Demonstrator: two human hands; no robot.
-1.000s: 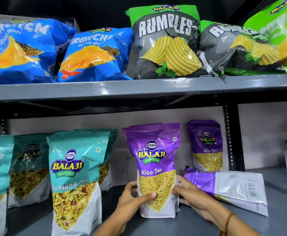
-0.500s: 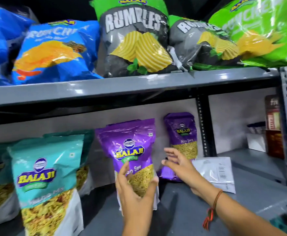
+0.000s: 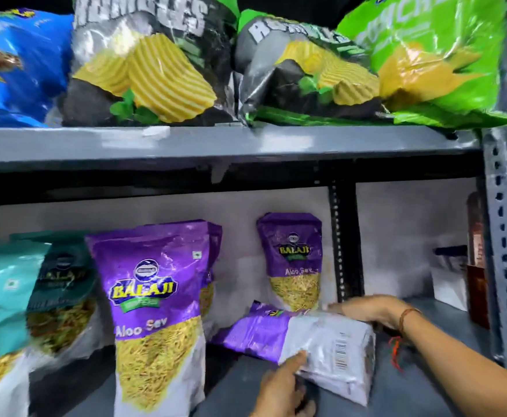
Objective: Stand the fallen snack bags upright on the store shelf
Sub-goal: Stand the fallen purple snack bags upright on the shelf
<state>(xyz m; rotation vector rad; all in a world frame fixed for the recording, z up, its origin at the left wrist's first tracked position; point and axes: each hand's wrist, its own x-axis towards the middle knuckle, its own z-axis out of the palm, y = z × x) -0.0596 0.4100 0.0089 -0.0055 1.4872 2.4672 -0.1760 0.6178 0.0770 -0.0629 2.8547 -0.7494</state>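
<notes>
Moving off the upright purple bag (image 3: pixel 156 314), which a moment ago sat between both palms, the hands have gone to the fallen purple bag (image 3: pixel 300 344) lying back-side up on the lower shelf (image 3: pixel 420 395), to the right of the standing one. That front bag now stands free with nothing touching it, so that part of the job looks done, and the lying bag seems to be the next to raise.

The right hand (image 3: pixel 372 308) rests flat over the far edge of the fallen bag, fingers stretched out along it; whether they have curled under it cannot be told. The left hand (image 3: pixel 279 389) meets the near edge with an extended finger (image 3: pixel 297 358) touching the white panel, loosely spread, not yet closed round anything.

A second purple bag (image 3: pixel 291 260) stands upright further back, near the wall. Teal bags (image 3: pixel 35 296) stand at the left, smeared by camera motion, so their lettering is unreadable. Chip bags (image 3: pixel 144 70) on the upper shelf (image 3: pixel 216 142) are cut off at the top. The left hand's palm runs out of view at the bottom, and the items at the far right are too blurred to name.
</notes>
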